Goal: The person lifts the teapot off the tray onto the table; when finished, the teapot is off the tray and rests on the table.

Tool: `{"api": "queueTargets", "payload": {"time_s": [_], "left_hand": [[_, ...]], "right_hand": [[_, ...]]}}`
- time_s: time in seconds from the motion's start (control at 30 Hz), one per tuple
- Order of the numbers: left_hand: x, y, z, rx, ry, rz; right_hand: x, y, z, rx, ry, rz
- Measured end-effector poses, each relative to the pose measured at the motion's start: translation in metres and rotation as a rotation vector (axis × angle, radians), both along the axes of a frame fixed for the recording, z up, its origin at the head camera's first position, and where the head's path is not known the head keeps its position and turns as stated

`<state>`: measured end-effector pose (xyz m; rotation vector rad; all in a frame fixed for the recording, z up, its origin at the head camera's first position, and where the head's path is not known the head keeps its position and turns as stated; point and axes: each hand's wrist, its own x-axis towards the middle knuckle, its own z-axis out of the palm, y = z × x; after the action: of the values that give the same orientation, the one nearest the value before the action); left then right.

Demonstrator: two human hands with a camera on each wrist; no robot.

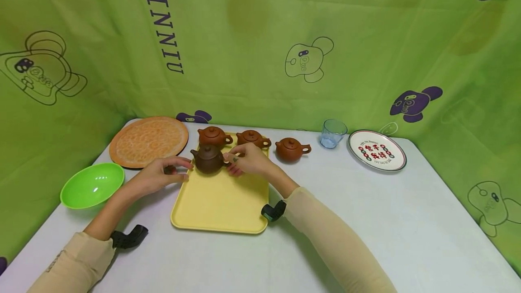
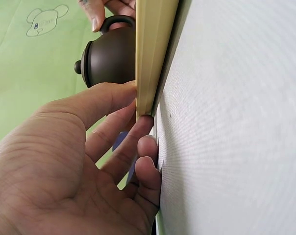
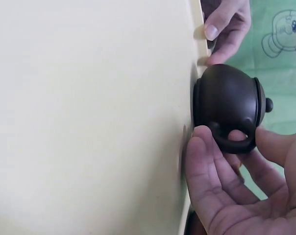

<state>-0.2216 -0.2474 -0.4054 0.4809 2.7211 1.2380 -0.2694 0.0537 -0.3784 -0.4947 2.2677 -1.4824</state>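
A dark brown teapot [image 1: 208,159] stands upright near the left rim of a yellow tray [image 1: 220,207]. My right hand [image 1: 248,159] holds its handle, thumb on one side and fingers on the other, as the right wrist view shows. Against the tray's left rim, close to the spout, rest the thumb and fingertips of my left hand [image 1: 158,175], with a gap between them. Two reddish-brown teapots, one at the tray's back left [image 1: 212,136] and another at its back right [image 1: 250,137], sit behind the dark one.
A third reddish-brown teapot [image 1: 290,149] stands on the white table, right of the tray. Further right are a blue glass [image 1: 333,134] and a printed plate [image 1: 377,150]. On the left lie a round orange board [image 1: 148,141] and a green bowl [image 1: 92,185].
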Motion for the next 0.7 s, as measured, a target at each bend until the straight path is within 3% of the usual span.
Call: {"api": "queueTargets", "payload": {"time_s": [0.33, 0.57, 0.7], "left_hand": [[0.001, 0.000, 0.000, 0.005, -0.005, -0.004], [0.002, 0.000, 0.001, 0.010, 0.002, -0.005], [0.002, 0.001, 0.001, 0.018, 0.005, -0.004]], "right_hand": [[-0.002, 0.009, -0.003, 0.027, 0.032, 0.030], [-0.004, 0.026, 0.004, 0.070, 0.102, 0.039], [-0.005, 0.037, 0.009, 0.043, 0.089, 0.051]]}}
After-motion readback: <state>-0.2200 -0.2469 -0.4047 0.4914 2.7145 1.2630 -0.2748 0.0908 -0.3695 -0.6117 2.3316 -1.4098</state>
